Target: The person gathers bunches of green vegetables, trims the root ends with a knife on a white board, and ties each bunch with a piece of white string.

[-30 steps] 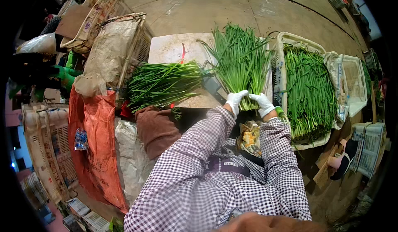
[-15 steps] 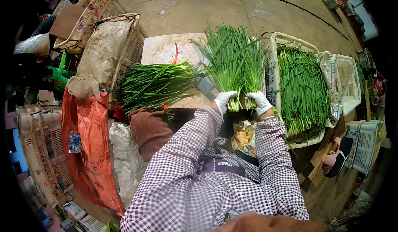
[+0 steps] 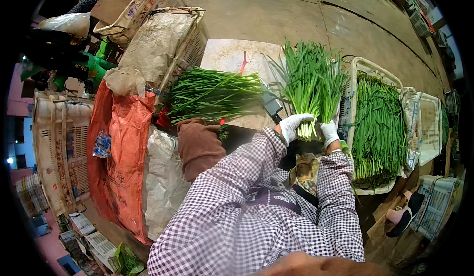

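My left hand (image 3: pixel 295 125), in a white glove, closes round the pale cut ends of a thick bunch of garlic chives (image 3: pixel 307 86). A smaller clump of chives (image 3: pixel 332 89) stands beside it, its base pinched in my gloved right hand (image 3: pixel 329 132). The leaves of both point away from me over the right side of a pale board (image 3: pixel 224 54). Left of my left hand, a cleaver (image 3: pixel 271 103) with a dark handle lies on the board. Another pile of chives (image 3: pixel 212 93) lies sideways across the board's left part, stem ends toward the cleaver.
A white crate (image 3: pixel 356 128) packed with chives stands close on the right, with another pale crate (image 3: pixel 430 123) beyond it. At the left are a brown cloth (image 3: pixel 197 145), an orange-red sack (image 3: pixel 129 152), a whitish sack (image 3: pixel 165 172) and a sack-covered crate (image 3: pixel 158 41).
The whole view has swung, so everything sits farther right. My hands have come closer together, drawing the two bunches against each other, and my left hand reaches more across the stem ends.
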`<state>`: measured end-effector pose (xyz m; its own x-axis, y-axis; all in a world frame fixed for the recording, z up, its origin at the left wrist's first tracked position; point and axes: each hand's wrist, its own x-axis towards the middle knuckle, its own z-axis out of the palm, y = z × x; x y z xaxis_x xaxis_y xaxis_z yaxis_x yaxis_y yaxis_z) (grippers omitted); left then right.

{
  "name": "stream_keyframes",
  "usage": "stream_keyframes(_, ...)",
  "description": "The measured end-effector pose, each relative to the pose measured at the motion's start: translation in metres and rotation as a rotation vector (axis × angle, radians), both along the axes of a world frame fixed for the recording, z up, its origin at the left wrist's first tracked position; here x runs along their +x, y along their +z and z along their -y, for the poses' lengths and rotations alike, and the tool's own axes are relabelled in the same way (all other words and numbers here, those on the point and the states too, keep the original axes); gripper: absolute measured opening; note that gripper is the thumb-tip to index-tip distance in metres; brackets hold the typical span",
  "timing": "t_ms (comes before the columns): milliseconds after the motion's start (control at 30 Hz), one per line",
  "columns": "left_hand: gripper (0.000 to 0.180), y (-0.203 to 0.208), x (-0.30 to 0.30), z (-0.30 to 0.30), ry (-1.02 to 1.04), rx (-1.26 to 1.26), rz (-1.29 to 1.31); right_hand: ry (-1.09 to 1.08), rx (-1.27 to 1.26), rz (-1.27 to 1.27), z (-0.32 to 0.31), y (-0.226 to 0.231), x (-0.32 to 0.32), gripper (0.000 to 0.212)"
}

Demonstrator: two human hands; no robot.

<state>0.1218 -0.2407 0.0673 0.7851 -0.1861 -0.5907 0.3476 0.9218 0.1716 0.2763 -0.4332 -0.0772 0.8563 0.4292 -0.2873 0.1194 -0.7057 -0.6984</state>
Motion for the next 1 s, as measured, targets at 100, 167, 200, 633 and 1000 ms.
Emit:
stream_keyframes(100,0.013,0.018,-0.014,-0.008,0.062,-0.026,0.042,-0.081,0.352,-0.390,-0.033,0.043,-0.019,0.027)
stream_keyframes(167,0.015,0.057,-0.021,-0.011,0.070,-0.084,0.073,-0.168,0.445,-0.448,-0.026,0.040,-0.018,0.024)
stream_keyframes(200,0.018,0.060,-0.019,-0.005,0.084,-0.161,0.061,-0.295,0.297,-0.433,-0.009,0.008,0.000,0.026)
stream_keyframes(633,0.026,0.249,-0.078,-0.070,0.151,0.505,0.186,-0.174,-0.172,-0.106,-0.052,0.109,-0.045,0.070)
stream_keyframes(1000,0.021,0.129,-0.051,-0.045,0.089,0.430,0.011,-0.024,-0.451,0.127,-0.042,0.136,-0.056,0.082)
